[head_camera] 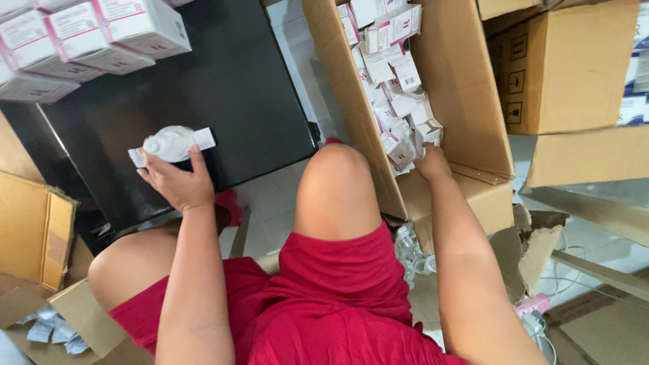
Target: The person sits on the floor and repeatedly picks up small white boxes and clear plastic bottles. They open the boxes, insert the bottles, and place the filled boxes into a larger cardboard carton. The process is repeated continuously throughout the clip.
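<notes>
Nearest to the camera are the person's lap in red cloth (338, 304) and two bare knees, one on each side of the view. On the floor by the left knee lies an open cardboard flap (74, 318) with some crumpled white papers on it. The left hand (177, 181) is raised over a black table (230, 88) and its fingers are closed around a small white plastic bottle (173, 143), held on its side together with a flat white strip of paper or card under it. The two hands are well apart from each other. The right hand (433, 164) reaches into a big open cardboard box (466, 74) standing beside the right knee; the fingers are in among small white and pink cartons (399, 145) that fill the box in a loose pile, but I cannot tell if they already grip one. Between the right knee and this box a few clear small bottles (409, 250) lie on the floor. Farther away, at the back left of the table, more white and pink cartons (81, 34) stand in neat rows. At the far right, closed brown boxes (568, 67) are stacked.
</notes>
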